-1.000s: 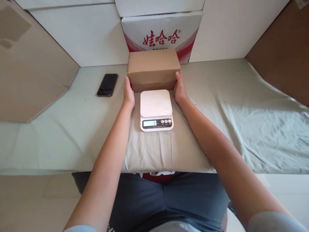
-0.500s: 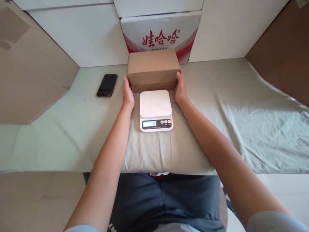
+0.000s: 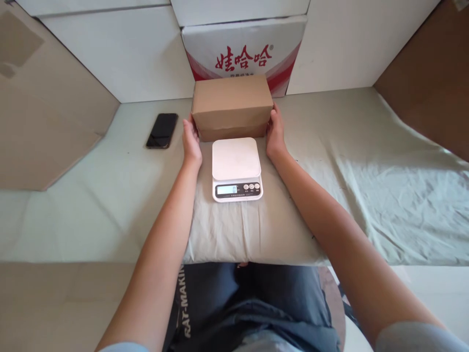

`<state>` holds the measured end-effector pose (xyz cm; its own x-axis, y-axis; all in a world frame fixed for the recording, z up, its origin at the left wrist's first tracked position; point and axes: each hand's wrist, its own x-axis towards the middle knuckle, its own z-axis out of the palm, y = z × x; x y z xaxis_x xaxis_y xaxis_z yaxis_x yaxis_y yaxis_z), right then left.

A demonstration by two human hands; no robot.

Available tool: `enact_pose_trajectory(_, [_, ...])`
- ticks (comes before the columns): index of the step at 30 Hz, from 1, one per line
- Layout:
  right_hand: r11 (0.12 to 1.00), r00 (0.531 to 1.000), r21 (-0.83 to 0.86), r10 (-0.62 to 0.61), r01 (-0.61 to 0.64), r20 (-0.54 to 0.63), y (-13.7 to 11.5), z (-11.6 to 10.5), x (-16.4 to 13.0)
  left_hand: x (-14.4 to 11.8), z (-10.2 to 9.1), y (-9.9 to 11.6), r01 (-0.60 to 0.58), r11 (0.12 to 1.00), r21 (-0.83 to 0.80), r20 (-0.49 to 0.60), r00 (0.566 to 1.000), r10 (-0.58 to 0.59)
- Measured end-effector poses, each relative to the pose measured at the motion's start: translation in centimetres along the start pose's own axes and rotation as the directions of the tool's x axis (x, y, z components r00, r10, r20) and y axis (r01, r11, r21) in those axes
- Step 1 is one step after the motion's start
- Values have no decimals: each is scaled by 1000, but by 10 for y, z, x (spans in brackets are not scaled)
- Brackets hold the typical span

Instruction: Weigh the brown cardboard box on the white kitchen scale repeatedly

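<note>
A plain brown cardboard box (image 3: pixel 231 105) stands on the cloth-covered table, just behind a white digital kitchen scale (image 3: pixel 236 166). My left hand (image 3: pixel 191 142) presses flat against the box's left end. My right hand (image 3: pixel 275 134) presses against its right end, so the box is held between both palms. The scale's platform is bare and its display reads 0. The box's bottom edge looks close to the cloth; I cannot tell whether it is lifted.
A black phone (image 3: pixel 162 130) lies to the left of the box. A white and red printed carton (image 3: pixel 244 49) stands behind it against white panels. Brown cardboard sheets (image 3: pixel 44 122) lean at the left and far right. The pale green cloth (image 3: pixel 384 171) is wrinkled on the right.
Both hands have slid slightly forward along the box's ends. The box and scale stay where they were. The view has shifted a little.
</note>
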<state>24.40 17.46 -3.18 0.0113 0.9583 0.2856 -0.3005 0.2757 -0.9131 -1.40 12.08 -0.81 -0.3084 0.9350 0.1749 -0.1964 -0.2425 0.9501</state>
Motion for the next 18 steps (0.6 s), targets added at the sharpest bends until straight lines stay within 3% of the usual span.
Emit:
enact_pose_trajectory(3, [999, 995, 41, 0, 4, -99, -7, 6, -4, 0, 0, 0, 7, 1000, -2, 5, 1000, -7])
enact_pose_trajectory(18, [1000, 996, -18, -25, 23, -83, -12, 11, -7, 6, -5, -9, -45, 999, 18, 45, 998, 45])
